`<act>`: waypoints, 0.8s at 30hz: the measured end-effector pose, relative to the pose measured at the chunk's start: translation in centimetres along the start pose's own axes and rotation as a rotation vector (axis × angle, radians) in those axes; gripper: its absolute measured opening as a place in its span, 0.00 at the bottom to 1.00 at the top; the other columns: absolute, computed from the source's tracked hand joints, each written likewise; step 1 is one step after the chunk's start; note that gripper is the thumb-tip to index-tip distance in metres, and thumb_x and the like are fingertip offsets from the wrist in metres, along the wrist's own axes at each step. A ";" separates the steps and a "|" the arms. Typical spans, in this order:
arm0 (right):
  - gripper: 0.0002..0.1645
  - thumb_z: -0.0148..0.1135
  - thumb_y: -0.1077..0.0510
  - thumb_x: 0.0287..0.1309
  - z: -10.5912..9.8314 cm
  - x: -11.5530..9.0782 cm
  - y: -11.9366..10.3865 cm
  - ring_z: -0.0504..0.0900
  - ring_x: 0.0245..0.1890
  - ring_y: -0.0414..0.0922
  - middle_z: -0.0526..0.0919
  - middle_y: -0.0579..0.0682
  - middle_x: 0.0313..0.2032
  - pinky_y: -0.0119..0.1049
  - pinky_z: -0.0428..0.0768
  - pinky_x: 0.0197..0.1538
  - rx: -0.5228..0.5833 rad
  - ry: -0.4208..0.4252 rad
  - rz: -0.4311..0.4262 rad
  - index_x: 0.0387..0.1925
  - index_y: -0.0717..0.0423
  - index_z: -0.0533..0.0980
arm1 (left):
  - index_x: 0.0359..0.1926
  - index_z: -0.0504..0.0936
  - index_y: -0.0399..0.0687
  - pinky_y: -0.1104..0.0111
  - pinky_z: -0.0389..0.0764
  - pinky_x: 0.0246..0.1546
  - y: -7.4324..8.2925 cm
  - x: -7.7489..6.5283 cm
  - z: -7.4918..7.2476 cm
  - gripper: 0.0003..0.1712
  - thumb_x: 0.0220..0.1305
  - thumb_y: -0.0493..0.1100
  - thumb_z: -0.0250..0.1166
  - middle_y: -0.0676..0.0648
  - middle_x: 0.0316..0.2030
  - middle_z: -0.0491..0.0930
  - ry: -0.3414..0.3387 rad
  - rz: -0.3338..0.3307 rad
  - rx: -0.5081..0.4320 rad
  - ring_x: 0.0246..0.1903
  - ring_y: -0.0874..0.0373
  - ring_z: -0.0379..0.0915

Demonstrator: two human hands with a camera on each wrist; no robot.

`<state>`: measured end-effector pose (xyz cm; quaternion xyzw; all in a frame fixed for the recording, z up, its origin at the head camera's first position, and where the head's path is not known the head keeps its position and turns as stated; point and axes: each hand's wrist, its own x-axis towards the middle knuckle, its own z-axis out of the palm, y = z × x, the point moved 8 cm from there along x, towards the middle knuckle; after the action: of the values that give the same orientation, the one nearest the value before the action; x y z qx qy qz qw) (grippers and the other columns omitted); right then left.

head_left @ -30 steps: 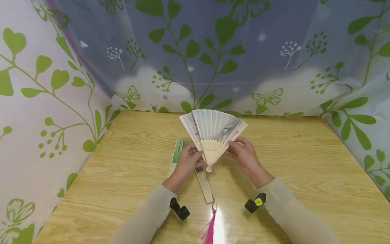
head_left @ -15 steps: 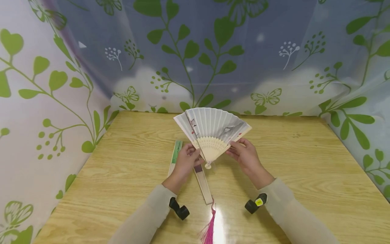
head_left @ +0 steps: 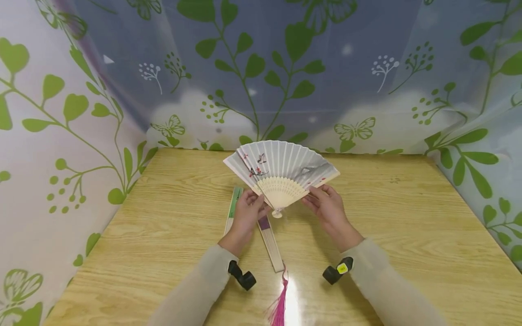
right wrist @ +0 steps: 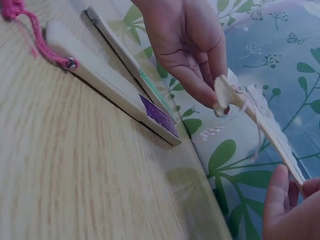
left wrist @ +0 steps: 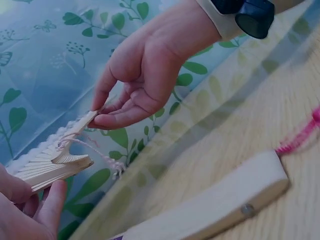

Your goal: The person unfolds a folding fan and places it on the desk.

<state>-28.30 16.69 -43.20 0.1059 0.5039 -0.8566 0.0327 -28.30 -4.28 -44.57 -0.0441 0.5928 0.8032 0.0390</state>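
A white folding fan [head_left: 287, 165], spread wide, is held above the table between my hands. Its silk leaf carries red blossoms and a grey painted patch, and its pale ribs meet at a pivot low in the middle. My left hand [head_left: 246, 213] pinches the left outer rib near the pivot, thumb in front. On the other side my right hand [head_left: 327, 209] pinches the right outer rib between thumb and fingers. In the left wrist view, a thin cord loop [left wrist: 95, 150] hangs from the pivot end.
A folded fan with a purple patch [head_left: 269, 242] lies on the wooden table [head_left: 408, 226] below my hands, its magenta tassel [head_left: 279, 305] toward me. A folded fan with a green end [head_left: 234, 203] lies left, partly behind my left hand. A patterned curtain [head_left: 285, 90] closes the back.
The white fan has spread wider, its left edge swinging out to the left and showing more of the blossom painting. Its pivot has risen a little. Both hands keep their hold.
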 end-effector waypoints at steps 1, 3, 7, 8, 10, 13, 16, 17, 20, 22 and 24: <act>0.07 0.52 0.65 0.69 0.0 0.0 0.0 0.83 0.31 0.39 0.80 0.47 0.33 0.30 0.84 0.44 0.008 0.008 0.000 0.38 0.57 0.63 | 0.53 0.66 0.34 0.64 0.83 0.49 0.1 0.0 0.0 0.12 0.73 0.34 0.53 0.48 0.38 0.68 0.003 0.001 -0.008 0.35 0.60 0.72; 0.08 0.52 0.65 0.69 -0.1 0.2 0.1 0.83 0.30 0.39 0.80 0.46 0.32 0.29 0.84 0.45 0.020 0.024 -0.001 0.37 0.57 0.62 | 0.53 0.65 0.34 0.64 0.83 0.50 0.2 0.1 0.1 0.12 0.73 0.34 0.53 0.47 0.39 0.68 0.008 0.002 -0.028 0.36 0.60 0.72; 0.08 0.52 0.65 0.69 -0.4 0.3 0.3 0.82 0.28 0.39 0.80 0.46 0.31 0.29 0.84 0.43 0.032 0.064 -0.004 0.37 0.57 0.61 | 0.55 0.64 0.34 0.64 0.82 0.50 0.3 0.1 0.2 0.13 0.73 0.33 0.53 0.45 0.41 0.68 0.025 0.005 -0.063 0.39 0.58 0.75; 0.08 0.51 0.65 0.69 -0.5 0.3 0.3 0.82 0.28 0.39 0.80 0.46 0.31 0.29 0.84 0.43 0.036 0.070 -0.006 0.37 0.57 0.61 | 0.54 0.64 0.34 0.64 0.82 0.50 0.3 0.2 0.3 0.13 0.73 0.33 0.53 0.45 0.41 0.67 0.028 0.007 -0.069 0.39 0.57 0.75; 0.08 0.51 0.66 0.69 -0.5 0.4 0.4 0.82 0.27 0.40 0.80 0.46 0.30 0.30 0.85 0.42 0.049 0.078 -0.015 0.37 0.57 0.61 | 0.55 0.64 0.33 0.63 0.82 0.50 0.3 0.3 0.3 0.13 0.73 0.33 0.52 0.44 0.42 0.68 0.034 0.016 -0.079 0.40 0.57 0.76; 0.09 0.51 0.66 0.69 -0.5 0.4 0.5 0.82 0.26 0.40 0.80 0.47 0.29 0.30 0.85 0.41 0.065 0.082 -0.030 0.35 0.57 0.61 | 0.56 0.65 0.32 0.63 0.82 0.51 0.2 0.5 0.4 0.14 0.73 0.33 0.52 0.42 0.44 0.69 0.041 0.032 -0.088 0.41 0.55 0.76; 0.10 0.52 0.66 0.69 -0.6 0.4 0.6 0.83 0.26 0.40 0.79 0.47 0.28 0.29 0.85 0.40 0.085 0.092 -0.048 0.34 0.57 0.60 | 0.55 0.64 0.33 0.64 0.82 0.50 0.1 0.6 0.4 0.13 0.73 0.33 0.52 0.42 0.45 0.69 0.060 0.031 -0.105 0.41 0.55 0.76; 0.10 0.52 0.66 0.69 -0.6 0.4 0.6 0.83 0.26 0.40 0.79 0.47 0.27 0.29 0.85 0.39 0.090 0.099 -0.053 0.34 0.57 0.60 | 0.55 0.64 0.34 0.64 0.83 0.50 0.1 0.7 0.4 0.13 0.73 0.33 0.52 0.42 0.44 0.69 0.068 0.030 -0.110 0.41 0.56 0.75; 0.11 0.53 0.66 0.69 -0.7 0.4 0.7 0.83 0.25 0.40 0.79 0.48 0.25 0.29 0.85 0.38 0.108 0.119 -0.070 0.33 0.57 0.61 | 0.53 0.65 0.35 0.64 0.83 0.49 0.0 0.9 0.4 0.11 0.73 0.34 0.52 0.44 0.42 0.68 0.090 0.026 -0.120 0.39 0.57 0.73; 0.10 0.53 0.66 0.69 -0.8 0.4 0.7 0.83 0.25 0.40 0.79 0.48 0.24 0.28 0.85 0.38 0.115 0.130 -0.080 0.34 0.57 0.61 | 0.51 0.65 0.36 0.64 0.83 0.49 0.0 1.0 0.4 0.10 0.73 0.34 0.52 0.44 0.41 0.68 0.107 0.025 -0.121 0.38 0.57 0.72; 0.10 0.53 0.66 0.69 -0.8 0.4 0.7 0.84 0.25 0.40 0.79 0.49 0.25 0.28 0.85 0.38 0.125 0.141 -0.090 0.34 0.57 0.61 | 0.49 0.65 0.37 0.65 0.83 0.48 0.0 1.1 0.4 0.08 0.73 0.34 0.52 0.45 0.40 0.68 0.125 0.021 -0.127 0.37 0.58 0.72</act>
<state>-28.47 17.07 -44.28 0.1448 0.4547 -0.8775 -0.0479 -29.42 -3.89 -44.56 -0.0902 0.5424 0.8352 -0.0094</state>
